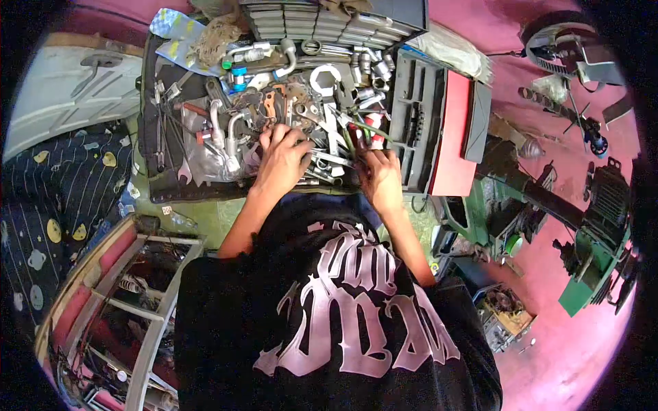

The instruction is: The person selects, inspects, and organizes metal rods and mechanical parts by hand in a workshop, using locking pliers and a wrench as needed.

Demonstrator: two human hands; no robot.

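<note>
Both my hands are over a crowded pile of metal tools in a black tray (154,185). My left hand (279,163) reaches into the middle of the pile, fingers bent and apart, tips touching loose metal parts. Just beyond it lies an orange-and-black piece (270,104). My right hand (380,177) is at the pile's right side with its fingers curled down; what they grip, if anything, is hidden. Close to its fingertips are a red-and-white item (375,129) and green handles (375,130). Several wrenches (334,140) lie between my hands.
A white ring-shaped part (325,80), sockets (380,70) and bent socket wrenches (234,137) fill the tray. Along the back stands a stack of small drawers (308,27). A black organizer (410,116) and red panel (452,130) are right. A metal-framed rack (133,315) stands at lower left.
</note>
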